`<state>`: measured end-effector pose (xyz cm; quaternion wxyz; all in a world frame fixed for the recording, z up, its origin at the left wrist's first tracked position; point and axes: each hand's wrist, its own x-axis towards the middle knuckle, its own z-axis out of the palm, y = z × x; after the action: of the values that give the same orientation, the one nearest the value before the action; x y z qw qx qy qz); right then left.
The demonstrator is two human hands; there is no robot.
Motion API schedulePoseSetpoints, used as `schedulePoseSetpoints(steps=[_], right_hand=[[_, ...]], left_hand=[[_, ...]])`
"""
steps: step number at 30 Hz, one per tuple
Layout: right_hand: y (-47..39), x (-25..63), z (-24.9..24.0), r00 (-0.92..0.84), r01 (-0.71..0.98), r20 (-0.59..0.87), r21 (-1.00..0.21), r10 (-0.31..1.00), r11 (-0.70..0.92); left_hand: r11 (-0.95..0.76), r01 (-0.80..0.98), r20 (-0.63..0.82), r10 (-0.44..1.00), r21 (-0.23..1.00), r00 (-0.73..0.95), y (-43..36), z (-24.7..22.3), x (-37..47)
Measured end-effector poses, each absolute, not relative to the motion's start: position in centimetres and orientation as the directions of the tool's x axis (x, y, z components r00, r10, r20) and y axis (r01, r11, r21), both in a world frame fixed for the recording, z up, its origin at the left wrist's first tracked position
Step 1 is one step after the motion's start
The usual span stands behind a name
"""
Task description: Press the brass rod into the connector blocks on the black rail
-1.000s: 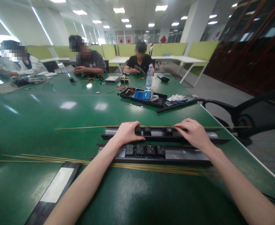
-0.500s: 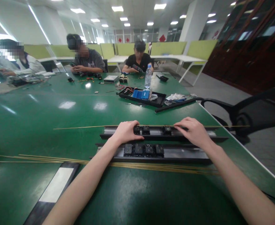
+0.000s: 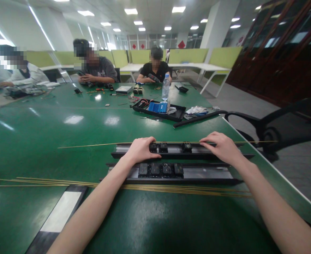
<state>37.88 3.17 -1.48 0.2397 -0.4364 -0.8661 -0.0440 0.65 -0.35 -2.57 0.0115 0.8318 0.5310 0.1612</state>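
Observation:
Two black channel rails with silver inner faces lie side by side across the table. On the far rail (image 3: pixel 171 155) sit several black square blocks, spaced apart; one block (image 3: pixel 187 146) stands right of the others. A long thin brass-coloured rod (image 3: pixel 91 145) runs along the far rail's back edge, past both ends. My left hand (image 3: pixel 141 150) is closed over this rail near its left part, thumb in front and fingers behind. Thumb and fingertips of my right hand (image 3: pixel 219 146) pinch the rod. The near rail (image 3: pixel 205 173) carries several blocks (image 3: pixel 155 170) close together.
More thin rods (image 3: pixel 171 189) lie in front of the near rail. A black panel with a white rectangle (image 3: pixel 61 211) is at lower left. Beyond are a black tray (image 3: pixel 180 114), a bottle (image 3: pixel 165 88) and a black strip (image 3: pixel 197 119). Several people sit across the table.
My right hand has shifted slightly right along the rod, away from the right-hand block. My left hand stays at the far rail. The view has moved a little.

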Motion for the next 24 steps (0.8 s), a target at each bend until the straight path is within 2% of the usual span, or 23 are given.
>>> schedulePoseSetpoints(steps=[24], right_hand=[[3.9, 41.3, -1.0, -0.433, 0.836, 0.351, -0.188, 0.830, 0.516]], left_hand=[[-0.435, 0.878, 0.248, 0.889, 0.200, 0.384, -0.5, -2.3, 0.6]])
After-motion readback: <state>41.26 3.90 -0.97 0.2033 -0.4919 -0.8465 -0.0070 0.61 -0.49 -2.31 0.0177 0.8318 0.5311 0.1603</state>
